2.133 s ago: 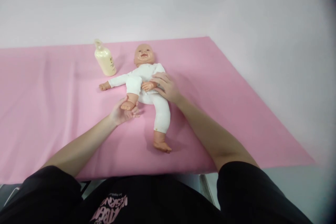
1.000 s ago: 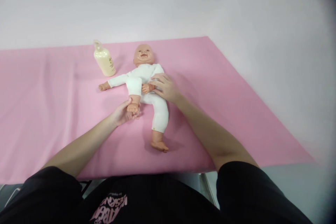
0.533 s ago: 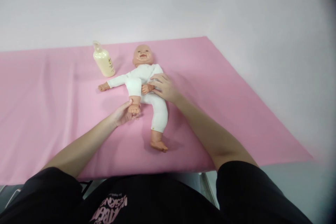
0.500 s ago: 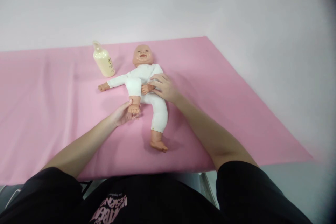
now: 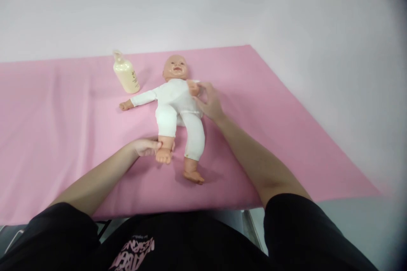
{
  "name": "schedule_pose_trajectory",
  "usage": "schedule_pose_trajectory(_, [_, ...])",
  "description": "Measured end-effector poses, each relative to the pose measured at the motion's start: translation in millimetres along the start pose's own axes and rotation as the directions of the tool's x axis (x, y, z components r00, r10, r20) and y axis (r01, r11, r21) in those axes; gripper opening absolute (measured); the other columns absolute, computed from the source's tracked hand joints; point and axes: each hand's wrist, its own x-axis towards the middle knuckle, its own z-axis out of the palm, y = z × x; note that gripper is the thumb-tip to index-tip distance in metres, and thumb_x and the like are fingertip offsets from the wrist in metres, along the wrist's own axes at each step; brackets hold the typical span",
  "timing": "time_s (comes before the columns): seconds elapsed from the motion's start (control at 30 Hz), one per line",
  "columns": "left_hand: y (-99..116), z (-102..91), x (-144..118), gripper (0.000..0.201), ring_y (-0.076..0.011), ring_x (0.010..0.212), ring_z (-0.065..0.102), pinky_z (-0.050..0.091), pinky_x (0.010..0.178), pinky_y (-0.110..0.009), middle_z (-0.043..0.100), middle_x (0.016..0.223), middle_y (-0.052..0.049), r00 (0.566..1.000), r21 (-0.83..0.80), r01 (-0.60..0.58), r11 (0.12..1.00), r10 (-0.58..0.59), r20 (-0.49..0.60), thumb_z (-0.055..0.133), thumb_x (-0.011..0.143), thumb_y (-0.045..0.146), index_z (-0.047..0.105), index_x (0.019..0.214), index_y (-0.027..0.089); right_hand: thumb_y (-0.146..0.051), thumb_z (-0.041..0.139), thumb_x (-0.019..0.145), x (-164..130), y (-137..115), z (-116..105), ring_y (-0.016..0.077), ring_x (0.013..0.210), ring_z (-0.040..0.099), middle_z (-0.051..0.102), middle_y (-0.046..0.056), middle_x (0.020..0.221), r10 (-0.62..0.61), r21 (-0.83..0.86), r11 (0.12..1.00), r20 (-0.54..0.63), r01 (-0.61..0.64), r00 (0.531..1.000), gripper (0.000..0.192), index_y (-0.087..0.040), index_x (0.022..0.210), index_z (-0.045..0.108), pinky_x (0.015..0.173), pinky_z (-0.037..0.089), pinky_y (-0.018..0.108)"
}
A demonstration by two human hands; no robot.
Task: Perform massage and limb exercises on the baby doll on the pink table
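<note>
A baby doll [image 5: 178,95] in a white cloth suit lies on its back on the pink cloth, head away from me. My left hand [image 5: 150,147] is closed around the ankle of the doll's leg on the left, its fingers partly behind it. With my right hand [image 5: 210,100] I grip the doll's hand on the right side, lifted over its chest. The doll's other arm stretches out to the left on the cloth. Its second leg lies straight toward me, untouched.
A pale yellow pump bottle [image 5: 126,75] stands to the left of the doll's head. The pink cloth [image 5: 254,106] covers the table, whose front edge is close to my body. A white wall [image 5: 203,4] rises behind.
The doll's bent leg has come down toward me with my left hand. My right hand has moved slightly right, drawing the doll's hand up and outward from its belly.
</note>
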Motion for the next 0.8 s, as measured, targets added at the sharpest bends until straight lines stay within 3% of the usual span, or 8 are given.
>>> schedule_pose_trajectory(0.07, [4.2, 3.3, -2.6, 0.063, -0.0284, 0.089, 0.074, 0.06, 0.081, -0.037, 0.076, 0.092, -0.011, 0.988, 0.114, 0.064, 0.991, -0.079, 0.131, 0.091, 0.065, 0.062, 0.072, 0.102, 0.014, -0.067, 0.06, 0.091, 1.1, 16.7, -3.9, 0.0276, 0.122, 0.064, 0.065, 0.009, 0.127, 0.142, 0.103, 0.986, -0.139, -0.129, 0.98, 0.059, -0.028, 0.134, 0.055, 0.107, 0.054, 0.049])
schedule_pose_trajectory(0.13, [8.6, 6.2, -3.2, 0.061, -0.0307, 0.097, 0.073, 0.059, 0.084, -0.037, 0.076, 0.096, -0.011, 0.971, 0.214, 0.085, 0.973, -0.128, 0.201, 0.091, 0.065, 0.059, 0.074, 0.106, 0.017, -0.072, 0.056, 0.09, 1.0, 36.3, -8.3, 0.0264, 0.126, 0.062, 0.062, 0.01, 0.132, 0.295, 0.2, 0.947, -0.235, -0.251, 0.926, 0.063, -0.029, 0.136, 0.051, 0.104, 0.057, 0.046])
schedule_pose_trajectory(0.17, [10.3, 7.1, -2.9, 0.059, -0.0311, 0.099, 0.073, 0.06, 0.084, -0.037, 0.076, 0.097, -0.011, 0.965, 0.256, 0.091, 0.963, -0.148, 0.217, 0.091, 0.066, 0.057, 0.074, 0.108, 0.018, -0.072, 0.055, 0.09, 0.4, 46.2, -10.5, 0.0262, 0.129, 0.062, 0.061, 0.01, 0.136, 0.381, 0.259, 0.913, -0.265, -0.315, 0.886, 0.063, -0.03, 0.136, 0.049, 0.102, 0.058, 0.046])
schedule_pose_trajectory(0.27, [12.7, 8.0, -1.0, 0.052, -0.0308, 0.101, 0.073, 0.06, 0.085, -0.035, 0.076, 0.101, -0.009, 0.954, 0.348, 0.103, 0.932, -0.192, 0.232, 0.091, 0.069, 0.049, 0.075, 0.11, 0.022, -0.071, 0.051, 0.089, -3.3, 73.1, -15.2, 0.0273, 0.126, 0.065, 0.058, 0.012, 0.141, 0.649, 0.476, 0.736, -0.292, -0.482, 0.703, 0.061, -0.032, 0.136, 0.046, 0.096, 0.06, 0.052])
schedule_pose_trajectory(0.33, [13.2, 8.2, 0.3, 0.049, -0.0306, 0.102, 0.073, 0.061, 0.088, -0.036, 0.076, 0.1, -0.008, 0.954, 0.381, 0.088, 0.921, -0.187, 0.232, 0.093, 0.068, 0.043, 0.076, 0.109, 0.022, -0.071, 0.045, 0.091, -6.1, 87.7, -16.2, 0.0289, 0.122, 0.068, 0.059, 0.014, 0.14, 0.739, 0.566, 0.64, -0.27, -0.519, 0.617, 0.061, -0.031, 0.137, 0.046, 0.093, 0.06, 0.058])
schedule_pose_trajectory(0.43, [13.9, 9.6, 1.5, 0.048, -0.0308, 0.101, 0.074, 0.06, 0.09, -0.035, 0.076, 0.096, -0.007, 0.962, 0.405, 0.073, 0.911, -0.172, 0.213, 0.094, 0.065, 0.039, 0.078, 0.106, 0.02, -0.071, 0.04, 0.092, -8.9, 103.5, -15.9, 0.03, 0.124, 0.066, 0.059, 0.017, 0.14, 0.76, 0.613, 0.603, -0.246, -0.511, 0.602, 0.064, -0.028, 0.139, 0.047, 0.094, 0.058, 0.06])
schedule_pose_trajectory(0.6, [15.9, 11.6, 1.7, 0.046, -0.0307, 0.096, 0.075, 0.061, 0.088, -0.036, 0.076, 0.096, -0.008, 0.962, 0.417, 0.092, 0.904, -0.189, 0.196, 0.094, 0.063, 0.041, 0.079, 0.1, 0.018, -0.07, 0.039, 0.095, -9.5, 112.7, -13.8, 0.0271, 0.125, 0.064, 0.061, 0.015, 0.139, 0.735, 0.574, 0.634, -0.24, -0.518, 0.634, 0.061, -0.027, 0.135, 0.054, 0.098, 0.056, 0.056])
schedule_pose_trajectory(0.8, [20.8, 12.5, -1.3, 0.046, -0.0306, 0.096, 0.073, 0.061, 0.083, -0.035, 0.075, 0.092, -0.008, 0.961, 0.386, 0.113, 0.916, -0.199, 0.191, 0.096, 0.06, 0.041, 0.076, 0.095, 0.02, -0.065, 0.051, 0.088, -8.4, 107.2, -10.6, 0.029, 0.124, 0.067, 0.058, 0.015, 0.144, 0.749, 0.614, 0.614, -0.255, -0.496, 0.612, 0.07, -0.031, 0.148, 0.038, 0.094, 0.059, 0.057])
